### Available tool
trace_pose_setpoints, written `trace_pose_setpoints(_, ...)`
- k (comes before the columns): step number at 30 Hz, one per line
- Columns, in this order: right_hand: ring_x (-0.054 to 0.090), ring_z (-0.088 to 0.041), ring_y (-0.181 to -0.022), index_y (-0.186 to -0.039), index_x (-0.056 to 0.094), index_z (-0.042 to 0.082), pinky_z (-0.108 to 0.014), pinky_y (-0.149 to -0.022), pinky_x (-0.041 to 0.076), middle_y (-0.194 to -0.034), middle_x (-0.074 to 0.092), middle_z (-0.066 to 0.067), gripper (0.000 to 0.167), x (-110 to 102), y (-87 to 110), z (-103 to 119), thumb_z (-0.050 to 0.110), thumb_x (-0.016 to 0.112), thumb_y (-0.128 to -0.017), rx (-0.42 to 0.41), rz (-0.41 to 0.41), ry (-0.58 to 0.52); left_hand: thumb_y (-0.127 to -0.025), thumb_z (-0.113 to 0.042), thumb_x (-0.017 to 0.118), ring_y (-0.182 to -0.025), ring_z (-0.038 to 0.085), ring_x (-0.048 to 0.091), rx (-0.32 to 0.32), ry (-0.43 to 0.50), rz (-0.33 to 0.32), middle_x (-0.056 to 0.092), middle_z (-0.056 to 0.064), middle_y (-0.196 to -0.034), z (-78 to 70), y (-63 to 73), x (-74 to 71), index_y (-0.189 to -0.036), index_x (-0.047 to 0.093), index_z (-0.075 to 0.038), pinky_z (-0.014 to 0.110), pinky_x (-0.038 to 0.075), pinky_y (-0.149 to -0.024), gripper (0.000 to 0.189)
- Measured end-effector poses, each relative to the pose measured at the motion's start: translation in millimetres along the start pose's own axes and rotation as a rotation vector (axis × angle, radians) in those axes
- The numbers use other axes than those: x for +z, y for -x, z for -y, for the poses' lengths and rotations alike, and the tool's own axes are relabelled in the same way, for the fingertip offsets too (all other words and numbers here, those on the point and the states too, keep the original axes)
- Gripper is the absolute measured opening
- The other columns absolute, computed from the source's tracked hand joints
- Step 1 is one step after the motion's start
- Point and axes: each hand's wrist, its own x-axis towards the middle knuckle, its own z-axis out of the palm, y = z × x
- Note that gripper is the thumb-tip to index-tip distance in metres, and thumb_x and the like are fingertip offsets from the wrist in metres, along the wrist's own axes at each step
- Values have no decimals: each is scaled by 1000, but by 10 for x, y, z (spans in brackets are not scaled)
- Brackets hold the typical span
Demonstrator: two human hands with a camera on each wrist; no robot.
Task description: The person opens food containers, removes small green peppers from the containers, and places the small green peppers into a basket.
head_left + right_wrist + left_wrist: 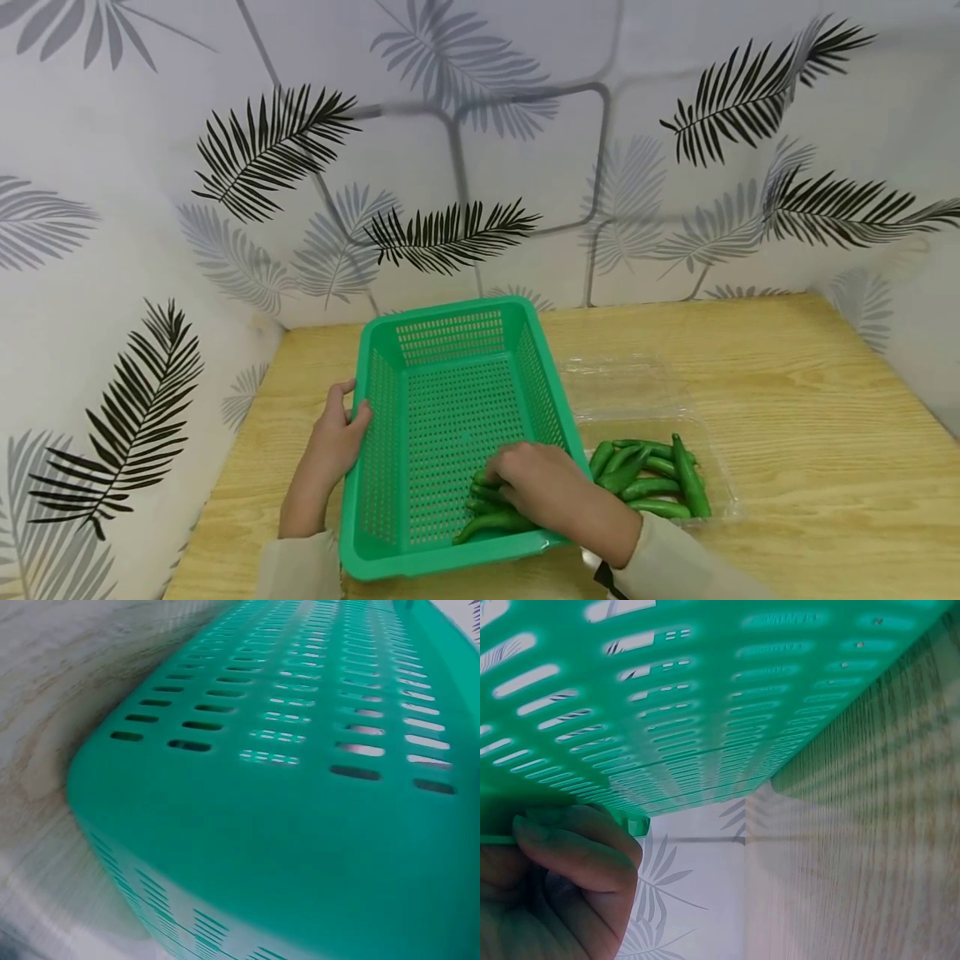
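Observation:
A green plastic basket (358, 492) with slotted walls sits on the table, slightly turned. My left hand (339, 433) grips its left rim; in the left wrist view the curled fingers of the left hand (581, 862) hold that rim from outside. Inside the near right corner, my right hand (543, 487) grips several green peppers (495, 523), their tips sticking out to the left of it. Its fingertips are partly hidden. The right wrist view takes in only the basket's outer wall (247, 817), not the hand.
Right of the basket lies a clear plastic box (720, 467) with its lid (622, 387) folded back. Several green peppers (647, 483) lie in it. The wooden table (810, 433) meets a leaf-patterned cloth (525, 183) behind and at the sides.

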Motion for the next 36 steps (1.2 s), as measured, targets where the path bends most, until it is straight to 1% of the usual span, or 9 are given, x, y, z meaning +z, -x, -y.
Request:
trace_pose_setpoints(4,62,-13,-88,-101,70,17,-21,-56,47,-98,66,5,23,-60,38,23,4,67,-82,-22,-94,13,-100,-32,37,-70,21,59,3,1,-2,61,16,-103,10,3,5,-144,22,-14,34,48,-61,50)
trace_pose_setpoints(8,61,-11,-91,-102,68,19,-21,-60,48,-98,65,7,22,-145,75,48,8,69,-82,-46,-156,24,-100,-30,37,-69,20,59,7,-1,-5,62,17,-100,20,-1,11,-144,22,-13,34,49,-60,50)
trace_pose_setpoints(12,60,-10,-93,-103,68,19,-23,-68,50,-99,64,7,20,-205,108,51,15,70,-83,-84,-181,38,-99,-29,37,-69,20,59,6,-7,-8,62,17,-99,26,-5,11,-143,22,-12,33,49,-60,50)
trace_pose_setpoints(15,59,-9,-94,-103,68,20,-24,-70,50,-99,64,8,19,-233,137,38,20,69,-84,-100,-206,53,-99,-28,37,-69,20,59,11,-12,-12,62,16,-98,21,-5,11,-143,23,-11,33,48,-61,49)
trace_pose_setpoints(20,60,-10,-94,-101,68,21,-21,-59,49,-100,63,8,19,-288,199,-15,23,70,-83,-110,-278,89,-100,-27,37,-66,20,58,22,-8,-9,62,16,-94,9,0,12,-143,22,-11,34,48,-59,49)
trace_pose_setpoints(22,60,-10,-94,-101,68,21,-21,-58,49,-100,63,7,19,-315,229,-45,22,71,-82,-107,-301,96,-100,-27,37,-64,20,59,24,-4,-6,61,16,-92,4,3,13,-143,22,-11,34,49,-57,48)
trace_pose_setpoints(25,60,-10,-93,-100,68,20,-23,-64,50,-101,62,6,20,-354,281,-102,20,72,-81,-92,-327,98,-100,-27,37,-62,20,59,25,-2,-3,61,16,-91,0,7,16,-143,22,-11,34,49,-56,48)
trace_pose_setpoints(32,59,-10,-94,-101,68,18,-26,-70,51,-101,63,5,22,-403,417,-248,21,72,-80,-62,-374,110,-100,-27,37,-63,20,59,18,-4,-7,62,16,-92,5,7,16,-143,22,-11,34,49,-57,49)
trace_pose_setpoints(36,60,-10,-93,-101,69,18,-25,-68,51,-101,63,5,22,-420,498,-326,21,73,-79,-37,-394,123,-100,-28,36,-64,20,59,18,-7,-7,62,15,-93,10,3,16,-144,22,-11,34,49,-57,49)
